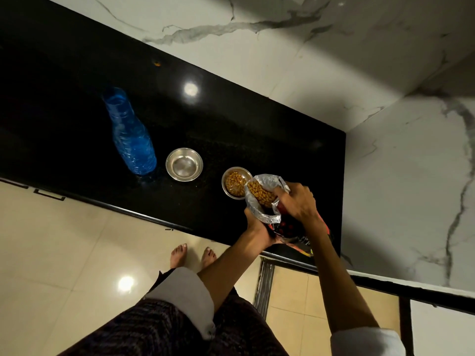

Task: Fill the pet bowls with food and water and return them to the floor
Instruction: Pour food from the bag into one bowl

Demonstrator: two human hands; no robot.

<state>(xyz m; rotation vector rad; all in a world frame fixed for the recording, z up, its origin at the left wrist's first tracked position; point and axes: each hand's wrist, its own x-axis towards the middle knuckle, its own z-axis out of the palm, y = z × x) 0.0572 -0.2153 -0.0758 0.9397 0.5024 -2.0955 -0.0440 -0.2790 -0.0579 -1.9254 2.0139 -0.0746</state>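
Fingers [284,194] of the right hand [298,201] curl over the upper edge of a clear plastic food bag [259,194], while the left hand [257,224] grips the bag from below, at lower right of centre. Kibble [261,195] shows through the plastic (the bag's mouth is tilted over the right steel bowl [235,182], which already holds kibble). Just left of it stands a second steel bowl [184,164], with no kibble in it. A blue plastic bottle [129,132] stands further left. All rest on the black tabletop [231,129], against a marbled wall [385,60]; bare feet [192,254] stand on the tiled floor [64,240].
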